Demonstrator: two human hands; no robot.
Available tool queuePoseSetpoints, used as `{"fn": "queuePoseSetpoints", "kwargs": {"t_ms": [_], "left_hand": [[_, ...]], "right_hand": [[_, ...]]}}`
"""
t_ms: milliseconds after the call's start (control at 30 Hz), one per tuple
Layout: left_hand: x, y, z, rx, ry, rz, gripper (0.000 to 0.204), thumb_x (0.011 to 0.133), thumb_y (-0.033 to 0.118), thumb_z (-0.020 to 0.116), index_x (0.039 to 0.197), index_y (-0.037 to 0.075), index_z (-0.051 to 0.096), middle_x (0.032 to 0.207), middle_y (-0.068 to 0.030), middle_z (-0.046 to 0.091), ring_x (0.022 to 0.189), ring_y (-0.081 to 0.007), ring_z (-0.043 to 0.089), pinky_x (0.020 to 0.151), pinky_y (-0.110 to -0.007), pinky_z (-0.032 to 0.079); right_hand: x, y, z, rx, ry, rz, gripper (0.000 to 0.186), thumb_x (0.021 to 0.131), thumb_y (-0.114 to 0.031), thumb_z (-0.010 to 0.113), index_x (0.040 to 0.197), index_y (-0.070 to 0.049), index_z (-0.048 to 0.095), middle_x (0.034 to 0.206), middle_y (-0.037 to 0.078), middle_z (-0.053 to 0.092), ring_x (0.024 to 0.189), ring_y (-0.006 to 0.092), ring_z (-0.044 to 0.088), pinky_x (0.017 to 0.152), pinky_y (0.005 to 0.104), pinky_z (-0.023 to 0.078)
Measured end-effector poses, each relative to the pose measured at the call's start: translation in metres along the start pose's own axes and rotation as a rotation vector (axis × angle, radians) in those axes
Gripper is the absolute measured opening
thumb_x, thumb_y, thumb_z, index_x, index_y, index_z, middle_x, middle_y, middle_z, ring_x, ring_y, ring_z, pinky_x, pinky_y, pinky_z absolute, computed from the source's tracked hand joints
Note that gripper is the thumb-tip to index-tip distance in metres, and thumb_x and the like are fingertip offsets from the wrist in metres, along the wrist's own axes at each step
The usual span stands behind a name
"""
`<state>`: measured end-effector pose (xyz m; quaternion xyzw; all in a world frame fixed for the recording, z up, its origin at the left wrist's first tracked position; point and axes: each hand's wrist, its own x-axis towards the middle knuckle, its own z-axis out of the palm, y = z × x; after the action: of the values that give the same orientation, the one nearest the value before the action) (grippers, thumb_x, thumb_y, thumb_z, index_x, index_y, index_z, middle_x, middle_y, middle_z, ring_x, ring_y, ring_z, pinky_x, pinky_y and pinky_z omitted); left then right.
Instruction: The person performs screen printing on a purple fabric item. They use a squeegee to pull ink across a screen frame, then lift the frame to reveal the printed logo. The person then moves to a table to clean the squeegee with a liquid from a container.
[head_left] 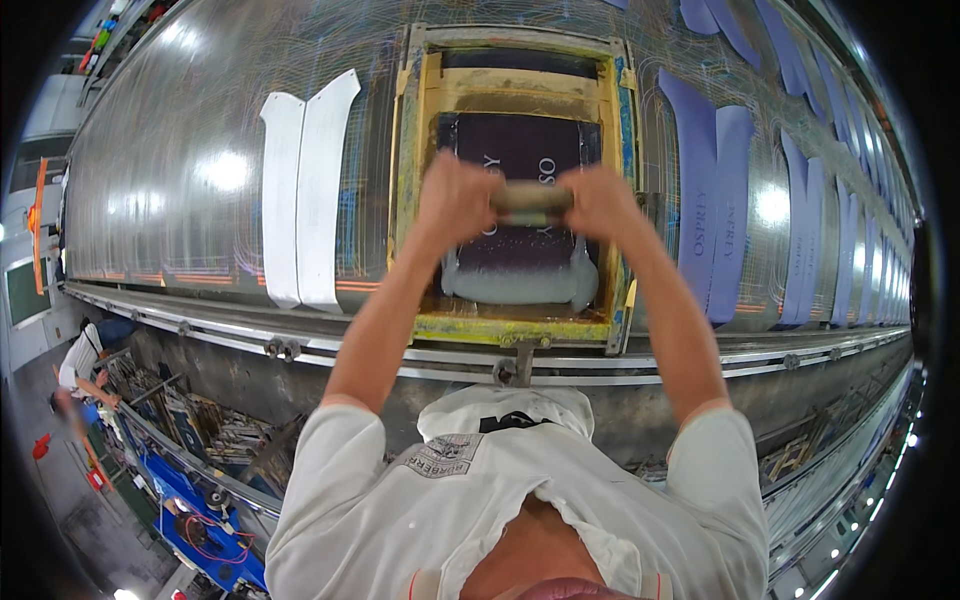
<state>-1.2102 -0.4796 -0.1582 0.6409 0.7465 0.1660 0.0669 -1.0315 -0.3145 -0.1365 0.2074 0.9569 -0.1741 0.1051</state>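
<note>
My left hand (458, 203) and my right hand (602, 203) grip opposite ends of a squeegee (534, 198), slightly smeared by motion. Its handle is brown, and its blade cannot be made out. Both hands are over the dark mesh of a screen-printing frame (515, 329) with a yellow-stained rim. Pale lettering shows on the mesh on either side of the handle. Nearer to me, a band of whitish ink (522, 286) lies across the screen, with streaks running up both sides.
The frame rests on a long shiny table (190, 170). White cut pieces (321, 200) lie to its left, printed purple pieces (697, 205) to its right. A metal rail (440, 366) runs along the near edge. Another person (82, 360) is at the far lower left beside blue equipment (190, 510).
</note>
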Motion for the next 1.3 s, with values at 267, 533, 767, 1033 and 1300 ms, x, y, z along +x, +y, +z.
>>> {"fn": "queuePoseSetpoints", "kwargs": {"t_ms": [267, 533, 767, 1033, 1300], "left_hand": [[-0.189, 0.102, -0.038, -0.058, 0.064, 0.0, 0.023, 0.069, 0.032, 0.082, 0.077, 0.015, 0.069, 0.075, -0.0023, 0.066, 0.078, -0.0215, 0.066, 0.082, -0.039, 0.041], [-0.067, 0.063, -0.068, -0.051, 0.014, -0.037, 0.032, 0.069, 0.04, 0.084, 0.077, 0.012, 0.071, 0.071, -0.0085, 0.069, 0.075, -0.0301, 0.067, 0.079, -0.044, 0.042], [0.17, -0.021, -0.084, 0.015, -0.114, -0.115, 0.042, 0.065, 0.046, 0.087, 0.088, 0.012, 0.076, 0.079, -0.0144, 0.071, 0.078, -0.0332, 0.067, 0.084, -0.044, 0.047], [0.243, -0.078, -0.059, -0.036, -0.075, -0.135, 0.054, 0.061, 0.051, 0.089, 0.101, 0.015, 0.078, 0.078, -0.0093, 0.073, 0.079, -0.0311, 0.068, 0.09, -0.045, 0.044], [0.028, -0.007, -0.026, -0.002, -0.075, -0.071, 0.036, 0.07, 0.046, 0.082, 0.079, 0.013, 0.072, 0.071, -0.0072, 0.07, 0.073, -0.0277, 0.068, 0.079, -0.041, 0.045]], "right_hand": [[-0.181, -0.124, 0.031, 0.078, 0.075, -0.019, 0.023, 0.073, -0.024, 0.081, 0.09, -0.01, 0.075, 0.079, 0.012, 0.071, 0.081, 0.0329, 0.068, 0.076, 0.0454, 0.052], [-0.093, -0.064, -0.043, 0.021, 0.003, 0.016, 0.026, 0.074, -0.031, 0.08, 0.093, -0.014, 0.075, 0.085, 0.012, 0.072, 0.086, 0.0344, 0.068, 0.08, 0.047, 0.053], [0.109, 0.067, -0.145, 0.037, -0.09, 0.072, 0.038, 0.07, -0.034, 0.085, 0.101, -0.014, 0.077, 0.094, 0.014, 0.074, 0.094, 0.0338, 0.07, 0.083, 0.0459, 0.056], [0.195, 0.109, -0.151, 0.074, -0.077, 0.085, 0.043, 0.067, -0.037, 0.087, 0.101, -0.013, 0.076, 0.092, 0.014, 0.074, 0.089, 0.0351, 0.07, 0.08, 0.0459, 0.057], [0.034, 0.006, -0.022, 0.017, 0.049, -0.07, 0.032, 0.068, -0.031, 0.086, 0.09, -0.011, 0.075, 0.08, 0.014, 0.071, 0.078, 0.035, 0.069, 0.071, 0.0439, 0.055]]}}
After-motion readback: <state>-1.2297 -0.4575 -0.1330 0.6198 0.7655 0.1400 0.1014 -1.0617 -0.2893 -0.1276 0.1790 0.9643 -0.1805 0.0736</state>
